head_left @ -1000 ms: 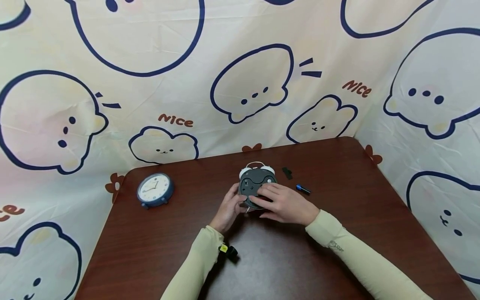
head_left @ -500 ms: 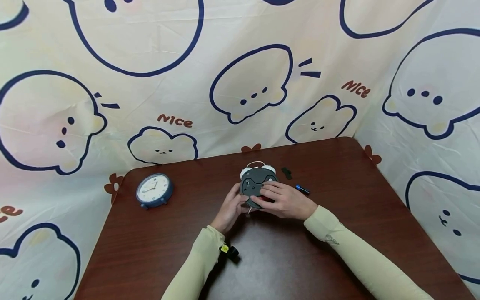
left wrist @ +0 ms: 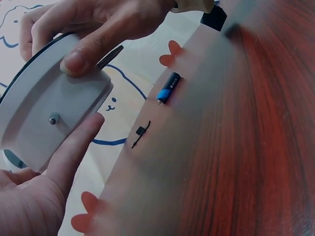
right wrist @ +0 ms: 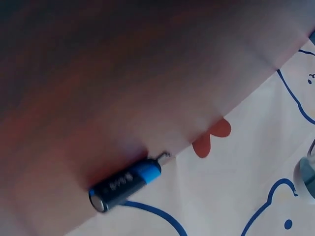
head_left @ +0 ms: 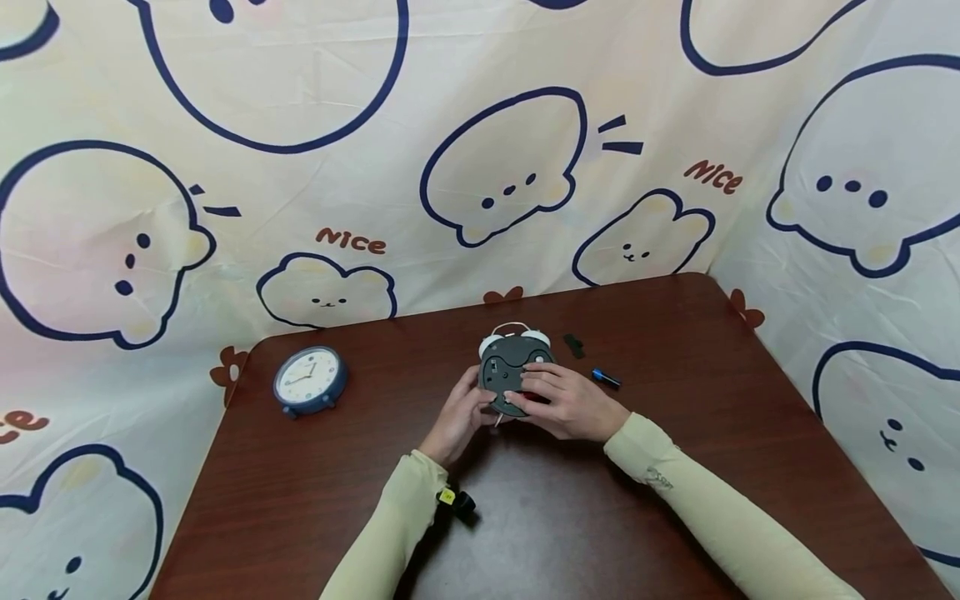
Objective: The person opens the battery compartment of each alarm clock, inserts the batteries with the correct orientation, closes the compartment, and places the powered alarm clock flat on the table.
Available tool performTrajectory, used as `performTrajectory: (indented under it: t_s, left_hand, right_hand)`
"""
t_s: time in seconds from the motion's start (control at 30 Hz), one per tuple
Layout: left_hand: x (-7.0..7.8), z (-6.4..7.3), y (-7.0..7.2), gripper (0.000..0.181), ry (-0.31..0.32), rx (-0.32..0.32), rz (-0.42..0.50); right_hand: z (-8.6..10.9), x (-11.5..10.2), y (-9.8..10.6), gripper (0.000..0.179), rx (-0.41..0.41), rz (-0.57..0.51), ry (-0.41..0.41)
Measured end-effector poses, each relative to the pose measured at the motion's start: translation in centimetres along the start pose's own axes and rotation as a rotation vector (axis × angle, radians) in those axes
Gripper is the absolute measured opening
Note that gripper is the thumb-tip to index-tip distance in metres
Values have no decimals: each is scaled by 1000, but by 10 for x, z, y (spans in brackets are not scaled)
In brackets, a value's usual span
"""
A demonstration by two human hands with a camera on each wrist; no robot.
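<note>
A twin-bell alarm clock is held with its dark grey back toward me, its white bells and handle at the far side. My left hand grips its left and lower edge, thumb on the back. My right hand holds the lower right part, fingertips on the back panel. In the left wrist view, the right thumb presses the clock's white casing, and a left finger lies along its edge. The fingers partly cover the lower back, so the detail there is hidden.
A black and blue battery lies on the brown table, right of the clock. Beyond it lies a small black plastic piece, like a battery cover. A round blue clock stands at the left. Patterned cloth hangs behind the table.
My right hand has shifted slightly left and farther away over the clock's back, its fingers drawn closer to the casing. The left hand and the clock have hardly moved.
</note>
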State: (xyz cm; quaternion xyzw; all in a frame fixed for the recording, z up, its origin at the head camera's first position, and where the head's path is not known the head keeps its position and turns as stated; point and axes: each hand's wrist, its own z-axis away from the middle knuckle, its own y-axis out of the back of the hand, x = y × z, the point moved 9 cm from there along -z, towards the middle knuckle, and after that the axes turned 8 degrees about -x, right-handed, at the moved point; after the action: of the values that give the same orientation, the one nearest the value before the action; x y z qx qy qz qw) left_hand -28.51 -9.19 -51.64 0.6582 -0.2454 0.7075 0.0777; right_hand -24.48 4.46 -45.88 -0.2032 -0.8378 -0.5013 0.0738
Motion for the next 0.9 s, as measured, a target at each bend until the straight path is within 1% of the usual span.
performTrajectory:
  t_s: [0.17, 0.3, 0.47, 0.57, 0.7, 0.9]
  left_hand:
    - [2, 1, 1, 55, -2, -2, 13]
    - [2, 1, 2, 55, -4, -3, 24]
    - [-1, -1, 2, 56, 0, -14, 24]
    - [-2, 0, 3, 57, 5, -9, 12]
    - [-4, 2, 4, 57, 13, 6, 15]
    - [-4, 3, 5, 55, 11, 5, 21]
  right_hand:
    - [-1, -1, 2, 52, 42, -6, -5]
    - [-2, 1, 3, 58, 36, -27, -33]
    - [0, 2, 6, 61, 38, -66, -72]
    - [2, 2, 10, 61, 52, -44, -75]
    - [6, 0, 15, 59, 79, -24, -58]
    - [9, 3, 22, 52, 106, -102, -74]
